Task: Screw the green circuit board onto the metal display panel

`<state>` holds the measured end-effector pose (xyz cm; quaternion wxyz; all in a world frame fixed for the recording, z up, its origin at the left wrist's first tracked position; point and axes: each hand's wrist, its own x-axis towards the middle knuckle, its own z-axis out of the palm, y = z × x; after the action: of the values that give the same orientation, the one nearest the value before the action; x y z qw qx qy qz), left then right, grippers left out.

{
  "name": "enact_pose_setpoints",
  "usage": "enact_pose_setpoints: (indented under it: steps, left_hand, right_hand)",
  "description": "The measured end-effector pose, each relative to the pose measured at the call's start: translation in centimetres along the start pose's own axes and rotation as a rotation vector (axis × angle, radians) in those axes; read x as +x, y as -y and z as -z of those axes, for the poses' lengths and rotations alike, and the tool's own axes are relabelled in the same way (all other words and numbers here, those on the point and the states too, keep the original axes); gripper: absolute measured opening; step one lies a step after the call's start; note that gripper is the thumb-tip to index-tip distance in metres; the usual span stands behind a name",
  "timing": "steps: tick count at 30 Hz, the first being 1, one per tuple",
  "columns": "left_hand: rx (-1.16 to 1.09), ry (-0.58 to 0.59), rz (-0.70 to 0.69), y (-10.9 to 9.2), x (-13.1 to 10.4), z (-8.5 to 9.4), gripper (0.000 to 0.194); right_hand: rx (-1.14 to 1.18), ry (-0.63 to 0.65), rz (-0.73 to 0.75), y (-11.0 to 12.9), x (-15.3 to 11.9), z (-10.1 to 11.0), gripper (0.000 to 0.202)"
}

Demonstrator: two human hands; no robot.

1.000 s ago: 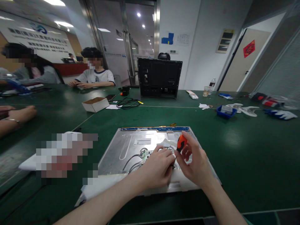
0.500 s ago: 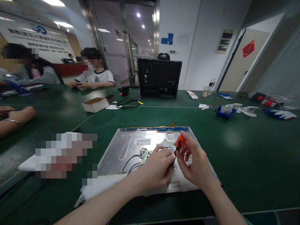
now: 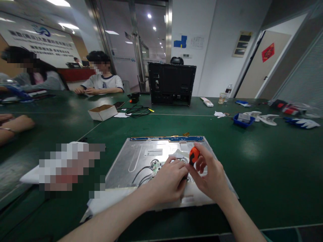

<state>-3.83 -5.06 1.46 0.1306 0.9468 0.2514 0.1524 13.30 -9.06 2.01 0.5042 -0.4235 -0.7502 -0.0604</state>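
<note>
My right hand [image 3: 208, 168] pinches an orange and black screwdriver [image 3: 194, 155] by its handle, which stands slightly tilted. The shaft's lower end is hidden behind my left hand [image 3: 171, 178]. That hand is closed, its fingers curled down by a small green circuit board [image 3: 156, 167]; what its fingertips hold cannot be seen. Both hands are above a flat silver metal panel [image 3: 136, 154], likely the back of a display, with a blue circuit strip [image 3: 161, 138] along its far edge. Dark cables [image 3: 141, 173] loop from the small board across the panel.
A black monitor [image 3: 172, 84] stands at the back of the green table [image 3: 252, 174]. A white box [image 3: 102, 113] and a black cable [image 3: 137, 110] lie left of it. On the right is a blue tray [image 3: 242, 121]. Several people sit at the left; one rests a hand [image 3: 19, 126] nearby.
The screwdriver handle has turned and stands more upright, and my right fingers have shifted on it. My left hand and the panel stay in place.
</note>
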Motion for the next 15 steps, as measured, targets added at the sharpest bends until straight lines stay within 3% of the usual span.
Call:
enact_pose_setpoints:
  steps: [15]
  left_hand:
    - [0.004, 0.030, 0.001, 0.11, 0.17, 0.01, 0.014]
  right_hand:
    - [0.044, 0.015, -0.029, -0.09, -0.20, -0.14, 0.059]
